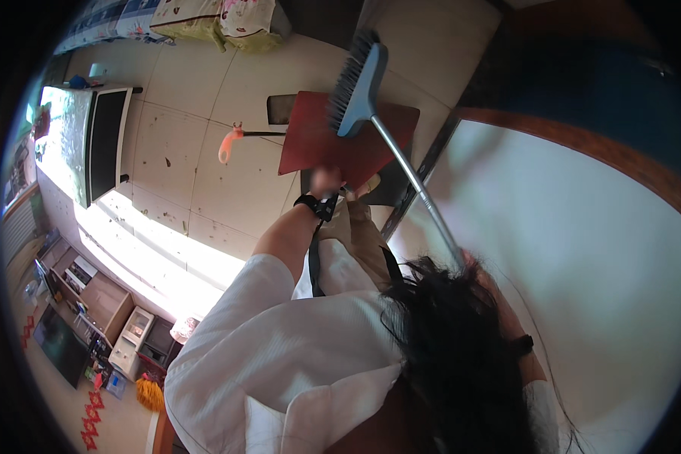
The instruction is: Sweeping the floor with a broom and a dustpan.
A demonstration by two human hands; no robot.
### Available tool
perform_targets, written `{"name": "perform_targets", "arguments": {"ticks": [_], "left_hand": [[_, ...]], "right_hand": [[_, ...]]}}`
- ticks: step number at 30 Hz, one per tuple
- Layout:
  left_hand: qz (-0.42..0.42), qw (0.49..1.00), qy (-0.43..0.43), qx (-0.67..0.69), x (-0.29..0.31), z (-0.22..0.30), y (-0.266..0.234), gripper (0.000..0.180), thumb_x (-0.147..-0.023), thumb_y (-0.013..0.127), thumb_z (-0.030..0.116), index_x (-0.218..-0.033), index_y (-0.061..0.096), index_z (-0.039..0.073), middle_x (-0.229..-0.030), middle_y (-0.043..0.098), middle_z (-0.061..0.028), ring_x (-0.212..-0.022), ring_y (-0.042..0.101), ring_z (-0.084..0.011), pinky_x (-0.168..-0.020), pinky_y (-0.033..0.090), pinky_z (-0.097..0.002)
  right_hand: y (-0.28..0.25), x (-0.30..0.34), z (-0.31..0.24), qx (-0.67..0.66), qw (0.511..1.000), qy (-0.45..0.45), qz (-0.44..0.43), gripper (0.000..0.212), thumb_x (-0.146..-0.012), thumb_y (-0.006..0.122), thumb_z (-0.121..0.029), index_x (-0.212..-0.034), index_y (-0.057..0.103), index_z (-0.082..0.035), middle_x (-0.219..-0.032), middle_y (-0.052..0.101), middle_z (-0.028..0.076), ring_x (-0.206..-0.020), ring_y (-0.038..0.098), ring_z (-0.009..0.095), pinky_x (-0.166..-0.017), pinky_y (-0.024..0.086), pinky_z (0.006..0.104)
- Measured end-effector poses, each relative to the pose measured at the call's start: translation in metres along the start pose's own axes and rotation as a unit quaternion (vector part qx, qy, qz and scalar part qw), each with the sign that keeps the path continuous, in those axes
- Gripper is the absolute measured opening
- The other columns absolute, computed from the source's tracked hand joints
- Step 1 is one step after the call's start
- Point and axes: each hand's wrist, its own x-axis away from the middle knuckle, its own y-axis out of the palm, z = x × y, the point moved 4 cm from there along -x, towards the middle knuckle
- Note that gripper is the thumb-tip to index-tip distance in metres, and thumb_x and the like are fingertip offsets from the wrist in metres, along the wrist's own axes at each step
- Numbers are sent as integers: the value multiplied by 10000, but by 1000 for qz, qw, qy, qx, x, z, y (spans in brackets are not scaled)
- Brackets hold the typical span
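Observation:
In my right hand [477,272] is the grey handle of a broom [363,94], partly hidden behind dark hair. Its blue head, with dark grey bristles, is raised up and away from me, over a flat red rectangular surface [348,136]. My left hand [327,181] reaches forward to the near edge of that red surface; it is blurred, so its fingers cannot be made out. A black band [319,206] circles the left wrist. Left of the red surface, a translucent orange piece [229,144] sits at the end of a thin black rod.
Dark bits of debris [168,162] lie scattered on the tiled floor [174,121]. A white panel with a wooden edge [545,227] stands close on my right. A low black-and-white piece of furniture [107,144] is at the left, and patterned fabric [216,23] hangs at the far side.

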Motion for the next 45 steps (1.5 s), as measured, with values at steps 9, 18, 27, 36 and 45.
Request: {"name": "perform_targets", "arguments": {"ticks": [9,18,27,36,45], "left_hand": [[19,985,89,-149,-29,-36,-17,410,-780,524,359,-627,579,-17,-623,628,-132,-614,640,-233,-567,505,-326],[12,999,38,22,-53,-81,-7,424,-773,551,356,-552,568,-5,-555,617,-86,-627,641,-221,-592,498,-322],[-20,999,33,22,-44,-56,-8,440,-797,513,349,-563,581,-18,-575,628,-94,-586,640,-171,-570,503,-277],[-22,969,12,247,-6,-2,0,293,-859,470,120,-983,442,-145,-857,554,-171,-705,626,-289,-574,575,-325],[-26,980,-13,198,-3,14,-2,285,-840,487,159,-834,495,-126,-730,591,-171,-648,634,-263,-534,564,-317]], "right_hand": [[-74,-39,-99,89,987,131,-13,464,-910,426,-338,-1328,330,-163,-572,361,-39,-426,308,46,-366,306,192],[-162,-141,-170,324,934,150,-25,314,-898,377,-337,-1107,528,-157,-586,363,-59,-447,282,50,-400,257,206],[-164,-142,-71,158,975,121,102,351,-901,380,-331,-1134,442,-76,-554,410,13,-408,382,97,-341,332,231],[26,49,-59,-306,922,221,82,371,-903,418,-382,-1207,409,-170,-571,373,-45,-411,314,30,-351,261,172],[44,-13,-18,-289,936,187,77,376,-900,423,-387,-1205,407,-168,-575,380,-35,-414,329,40,-356,284,182]]}}
